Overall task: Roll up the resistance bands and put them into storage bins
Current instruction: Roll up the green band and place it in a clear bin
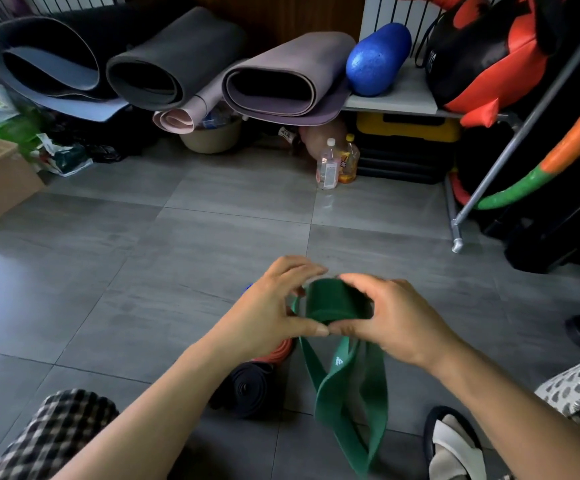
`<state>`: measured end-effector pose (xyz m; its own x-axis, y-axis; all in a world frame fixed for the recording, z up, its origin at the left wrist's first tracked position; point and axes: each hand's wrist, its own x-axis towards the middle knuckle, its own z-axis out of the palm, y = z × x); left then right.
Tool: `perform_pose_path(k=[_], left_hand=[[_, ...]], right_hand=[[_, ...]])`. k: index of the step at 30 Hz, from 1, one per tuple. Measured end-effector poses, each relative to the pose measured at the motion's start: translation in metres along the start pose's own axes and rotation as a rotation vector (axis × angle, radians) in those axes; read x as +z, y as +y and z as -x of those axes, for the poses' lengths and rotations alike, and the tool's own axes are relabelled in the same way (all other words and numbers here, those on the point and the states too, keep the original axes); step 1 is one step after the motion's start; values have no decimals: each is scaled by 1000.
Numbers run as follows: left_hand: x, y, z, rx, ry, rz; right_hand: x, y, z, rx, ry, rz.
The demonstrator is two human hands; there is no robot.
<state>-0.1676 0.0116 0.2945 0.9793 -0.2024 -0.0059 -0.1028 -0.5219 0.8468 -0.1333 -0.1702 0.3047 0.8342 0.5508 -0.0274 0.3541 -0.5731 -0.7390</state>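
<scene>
Green band (333, 303) gripped by left hand (274, 306) and right hand (395, 320) above grey floor (212, 220).

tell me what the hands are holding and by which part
Both hold the green resistance band by its rolled-up end: left hand on the roll's left side, right hand on its right.

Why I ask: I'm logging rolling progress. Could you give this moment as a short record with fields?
band in hand: green resistance band, partly rolled
loose part: a long loop hangs below the roll
left hand: pinches the roll's left end
right hand: grips the roll's right end
already rolled: black band and orange-red band on the grey tiled floor
</scene>
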Motion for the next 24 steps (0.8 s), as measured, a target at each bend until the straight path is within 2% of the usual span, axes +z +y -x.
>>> perform_pose_path(k=[2,4,10,14,17,19,20,22,24], left_hand=[[1,3,1,-50,-22,82],[1,6,3,-90,12,325],[6,8,5,-54,116,871],[18,5,2,-56,140,1183],[22,3,1,-125,149,1266],[15,4,0,-221,105,1159],[9,4,0,-239,59,988],[-4,1,-2,-222,13,492],[-12,-1,-3,-147,-1,214]], right_hand=[[0,-2,2,2,-22,36],[-4,-4,2,-15,0,-57],[-2,-4,4,-11,16,-738],[16,-7,2,-47,149,-897],[20,-4,-1,19,171,-890],[16,0,-3,66,130,-760],[12,2,-3,92,101,-661],[7,7,-5,133,52,-432],[7,7,-5,131,10,-157]])
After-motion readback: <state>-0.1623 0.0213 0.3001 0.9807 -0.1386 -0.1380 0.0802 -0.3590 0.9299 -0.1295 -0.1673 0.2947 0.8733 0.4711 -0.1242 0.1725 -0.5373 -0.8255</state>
